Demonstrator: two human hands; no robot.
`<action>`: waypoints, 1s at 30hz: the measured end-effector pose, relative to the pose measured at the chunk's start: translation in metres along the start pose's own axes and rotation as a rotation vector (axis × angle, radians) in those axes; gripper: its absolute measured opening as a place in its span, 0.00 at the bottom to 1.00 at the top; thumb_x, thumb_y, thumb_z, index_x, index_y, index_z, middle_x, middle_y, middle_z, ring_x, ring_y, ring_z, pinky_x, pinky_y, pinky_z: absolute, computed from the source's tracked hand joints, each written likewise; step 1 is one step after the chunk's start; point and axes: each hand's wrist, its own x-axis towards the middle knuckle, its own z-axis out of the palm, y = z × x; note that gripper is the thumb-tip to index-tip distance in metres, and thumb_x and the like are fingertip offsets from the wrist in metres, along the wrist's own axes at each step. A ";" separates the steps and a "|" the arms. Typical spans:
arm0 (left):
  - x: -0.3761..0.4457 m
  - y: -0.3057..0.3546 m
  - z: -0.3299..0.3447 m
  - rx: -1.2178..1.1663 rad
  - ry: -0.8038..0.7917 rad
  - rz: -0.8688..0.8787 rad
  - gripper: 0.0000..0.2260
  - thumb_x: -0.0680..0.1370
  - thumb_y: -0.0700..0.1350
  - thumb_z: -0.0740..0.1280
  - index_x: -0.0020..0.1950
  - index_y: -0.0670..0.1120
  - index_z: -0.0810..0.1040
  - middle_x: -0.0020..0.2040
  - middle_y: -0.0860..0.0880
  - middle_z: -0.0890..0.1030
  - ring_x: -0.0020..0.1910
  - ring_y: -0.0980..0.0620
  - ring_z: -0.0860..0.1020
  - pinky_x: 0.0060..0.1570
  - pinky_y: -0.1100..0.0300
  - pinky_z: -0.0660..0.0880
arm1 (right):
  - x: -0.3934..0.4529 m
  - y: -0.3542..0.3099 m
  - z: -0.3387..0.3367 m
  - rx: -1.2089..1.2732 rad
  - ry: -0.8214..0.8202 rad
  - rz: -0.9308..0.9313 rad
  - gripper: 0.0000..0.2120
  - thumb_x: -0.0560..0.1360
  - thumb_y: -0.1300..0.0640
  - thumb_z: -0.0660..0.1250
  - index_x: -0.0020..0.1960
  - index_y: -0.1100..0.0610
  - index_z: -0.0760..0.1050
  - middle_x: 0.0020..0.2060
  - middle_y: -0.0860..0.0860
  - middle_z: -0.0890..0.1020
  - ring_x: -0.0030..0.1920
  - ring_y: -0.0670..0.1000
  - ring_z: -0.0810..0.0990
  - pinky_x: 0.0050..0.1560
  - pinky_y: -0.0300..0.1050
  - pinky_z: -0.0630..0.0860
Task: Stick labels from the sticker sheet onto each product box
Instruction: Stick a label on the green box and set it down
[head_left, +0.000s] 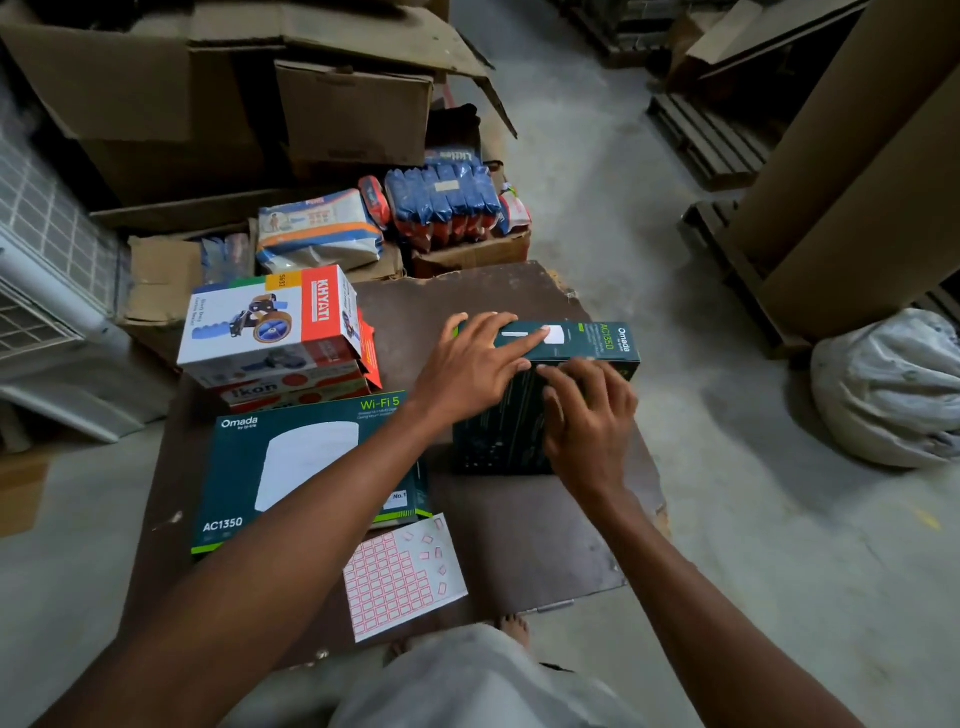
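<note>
A dark green Omada box (545, 395) stands on edge near the far right corner of the brown surface (545, 540), its narrow top face turned up and showing a white device picture and the print AC1350. The left hand (470, 364) lies across that top face with its fingers (524, 345) straight and spread, the tips resting flat on the box. The right hand (589, 415) is against the near side of the same box, its fingers (558, 384) bent and bunched together, tips pressing on the box just below its top edge (whether a label sits under them cannot be told).

The sticker sheet (405, 577) lies flat at the near edge of the surface, white with rows of small red-bordered labels; its far right part is bare backing with a few loose labels scattered on it. Just beyond it, along the left edge, a second Omada box (291, 467) lies flat, marked Wi-Fi 5 and AC1350, with the left forearm crossing over it. At the far left corner a white Khyati box (270, 325) picturing a tape dispenser sits tilted atop a red and white box (296, 389).

Past the far edge, open cartons (208, 104) are piled on the concrete floor (623, 171), and lower ones hold blue and red packets (447, 202) and a pale packet (319, 231). A grey bundle (888, 389) rests on the floor to the right.
</note>
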 end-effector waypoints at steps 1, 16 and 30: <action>0.001 0.000 0.000 0.002 0.006 0.000 0.23 0.84 0.55 0.57 0.80 0.61 0.60 0.75 0.44 0.69 0.74 0.44 0.66 0.73 0.40 0.59 | -0.014 -0.009 0.005 0.055 -0.012 -0.003 0.13 0.76 0.61 0.70 0.60 0.57 0.81 0.58 0.56 0.80 0.60 0.59 0.75 0.58 0.53 0.71; -0.004 0.001 0.004 -0.039 0.080 -0.016 0.22 0.83 0.55 0.57 0.78 0.60 0.65 0.73 0.45 0.71 0.71 0.44 0.68 0.73 0.41 0.57 | -0.196 -0.069 0.112 0.155 -1.351 0.300 0.11 0.81 0.52 0.64 0.58 0.54 0.83 0.57 0.56 0.83 0.52 0.58 0.81 0.44 0.42 0.70; -0.010 0.005 0.007 -0.023 0.099 0.003 0.22 0.83 0.55 0.58 0.78 0.60 0.65 0.72 0.45 0.71 0.71 0.45 0.68 0.73 0.41 0.58 | -0.209 -0.094 0.116 -0.021 -1.270 0.198 0.12 0.83 0.54 0.64 0.63 0.58 0.78 0.59 0.55 0.81 0.55 0.54 0.82 0.53 0.47 0.78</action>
